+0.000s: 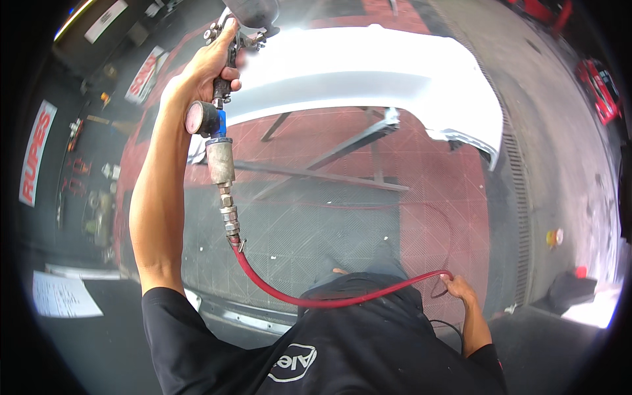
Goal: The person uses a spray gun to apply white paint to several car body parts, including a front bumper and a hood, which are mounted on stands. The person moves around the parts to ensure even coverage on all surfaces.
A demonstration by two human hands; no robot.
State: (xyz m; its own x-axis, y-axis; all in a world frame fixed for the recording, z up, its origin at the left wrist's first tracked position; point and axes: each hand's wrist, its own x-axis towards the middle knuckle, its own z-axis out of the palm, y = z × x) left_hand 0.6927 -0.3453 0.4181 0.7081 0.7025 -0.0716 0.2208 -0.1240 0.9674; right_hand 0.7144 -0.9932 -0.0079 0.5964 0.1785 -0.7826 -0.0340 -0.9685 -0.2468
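Spraying pass apparently in hand; left hand (209,66), fingers wrapped round spray gun (232,58) near left end of white bumper (355,69) on stand (352,143); right hand (460,288) gripping red hose (322,303); next stroke likely calls for even aim, hose clear.

I see a grey and red floor (296,250) with a drain (520,204) along its right side. A stand (352,143) of crossing metal bars rests on it, carrying the white panel (342,79). I also make out white specks (386,238) and a thin stretch of hose (329,303) lying there.
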